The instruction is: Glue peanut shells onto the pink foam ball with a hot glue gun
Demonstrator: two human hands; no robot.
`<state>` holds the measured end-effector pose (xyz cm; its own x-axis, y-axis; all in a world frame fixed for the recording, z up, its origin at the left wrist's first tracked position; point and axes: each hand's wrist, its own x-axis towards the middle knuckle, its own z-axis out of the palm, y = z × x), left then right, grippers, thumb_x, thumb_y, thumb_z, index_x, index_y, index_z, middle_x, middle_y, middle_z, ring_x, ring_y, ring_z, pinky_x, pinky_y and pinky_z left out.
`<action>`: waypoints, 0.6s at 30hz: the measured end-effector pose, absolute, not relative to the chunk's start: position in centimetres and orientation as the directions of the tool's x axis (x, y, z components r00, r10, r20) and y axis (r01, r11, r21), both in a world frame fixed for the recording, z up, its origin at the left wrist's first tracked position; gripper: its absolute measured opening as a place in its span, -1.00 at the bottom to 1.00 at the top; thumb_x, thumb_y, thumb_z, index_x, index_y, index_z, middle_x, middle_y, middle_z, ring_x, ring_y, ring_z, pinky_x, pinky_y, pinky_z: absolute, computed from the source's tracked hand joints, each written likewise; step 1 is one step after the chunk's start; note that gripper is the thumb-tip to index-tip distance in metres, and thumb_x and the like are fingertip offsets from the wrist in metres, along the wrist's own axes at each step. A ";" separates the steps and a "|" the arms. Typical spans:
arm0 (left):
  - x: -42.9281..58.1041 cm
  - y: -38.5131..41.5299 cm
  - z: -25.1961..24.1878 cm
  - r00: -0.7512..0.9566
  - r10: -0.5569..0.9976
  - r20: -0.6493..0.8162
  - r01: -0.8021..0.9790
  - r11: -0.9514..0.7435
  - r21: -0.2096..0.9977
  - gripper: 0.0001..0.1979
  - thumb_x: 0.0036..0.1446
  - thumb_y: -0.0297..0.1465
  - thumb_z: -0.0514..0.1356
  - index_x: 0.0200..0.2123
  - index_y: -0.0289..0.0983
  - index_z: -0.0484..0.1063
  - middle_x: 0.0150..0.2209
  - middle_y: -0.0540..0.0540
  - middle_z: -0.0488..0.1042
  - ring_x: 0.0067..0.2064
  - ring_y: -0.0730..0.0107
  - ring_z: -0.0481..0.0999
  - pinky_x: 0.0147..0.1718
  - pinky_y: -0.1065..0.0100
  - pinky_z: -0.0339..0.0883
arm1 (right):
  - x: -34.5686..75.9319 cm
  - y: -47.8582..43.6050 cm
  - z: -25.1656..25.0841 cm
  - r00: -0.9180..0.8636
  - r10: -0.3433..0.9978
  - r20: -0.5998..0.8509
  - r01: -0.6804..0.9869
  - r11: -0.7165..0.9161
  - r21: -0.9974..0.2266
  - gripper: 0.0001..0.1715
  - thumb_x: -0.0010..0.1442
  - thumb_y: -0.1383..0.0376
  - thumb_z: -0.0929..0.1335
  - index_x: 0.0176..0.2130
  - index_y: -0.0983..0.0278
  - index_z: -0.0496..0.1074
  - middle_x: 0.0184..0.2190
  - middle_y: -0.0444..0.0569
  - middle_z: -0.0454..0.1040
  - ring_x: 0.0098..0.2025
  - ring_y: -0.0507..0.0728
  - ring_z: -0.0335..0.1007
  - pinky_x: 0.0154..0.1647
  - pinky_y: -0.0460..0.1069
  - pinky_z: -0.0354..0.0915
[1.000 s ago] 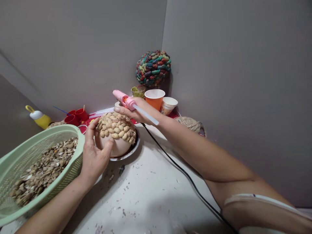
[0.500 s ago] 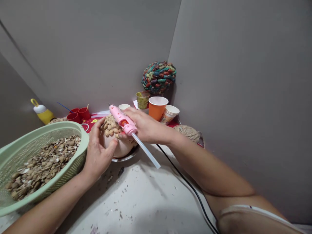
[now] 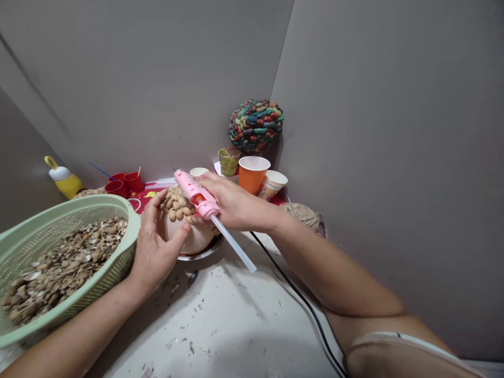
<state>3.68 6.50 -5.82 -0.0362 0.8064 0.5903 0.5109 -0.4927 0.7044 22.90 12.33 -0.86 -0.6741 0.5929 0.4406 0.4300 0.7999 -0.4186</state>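
Observation:
My left hand (image 3: 155,244) curves around the left side of a round, pale pot-like object (image 3: 189,236), fingers behind it and thumb at its front. Peanut shells (image 3: 177,203) cover its upper part. A pink hot glue gun (image 3: 197,195) is gripped in my right hand (image 3: 226,202), over the right side of the round object. Its nozzle points up and to the left, and a clear glue stick (image 3: 235,244) sticks out of the back. My right fingertips are partly hidden behind the gun. The round object rests in a shiny metal dish (image 3: 202,253).
A green basket (image 3: 134,220) of shell pieces stands at left. Behind are a yellow bottle (image 3: 66,181), red cups (image 3: 134,182), an orange paper cup (image 3: 252,176), stacked paper cups (image 3: 273,184), a multicoloured ball (image 3: 255,126) and twine (image 3: 303,215). A black cord (image 3: 299,296) crosses the table (image 3: 220,325).
The whole view has shifted slightly, so things sit a little further left. Both hands keep the same hold on the glue gun and the round object.

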 end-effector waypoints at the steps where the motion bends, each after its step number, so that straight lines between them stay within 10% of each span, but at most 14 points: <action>1: 3.8 6.5 -5.8 -0.047 0.807 0.589 0.511 -0.487 0.708 -0.39 0.09 -0.32 0.32 0.21 -0.17 0.27 0.20 -0.19 0.39 0.22 0.06 0.38 0.28 -0.05 0.19 | 22.9 12.3 -0.9 -0.671 0.597 0.439 0.434 0.797 -0.420 -0.70 0.17 0.26 0.45 -0.20 0.31 0.30 -0.13 0.10 0.35 -0.05 0.19 0.28 0.03 0.09 0.29; 18: 3.5 6.7 -6.0 -0.037 0.795 0.605 0.520 -0.502 0.692 -0.39 0.13 -0.27 0.31 0.23 -0.20 0.27 0.20 -0.19 0.39 0.22 0.06 0.38 0.27 -0.01 0.19 | 23.3 12.7 -1.0 -0.687 0.597 0.414 0.394 0.785 -0.478 -0.76 0.15 0.32 0.41 -0.19 0.31 0.31 -0.14 0.05 0.34 -0.09 0.16 0.26 -0.01 0.05 0.26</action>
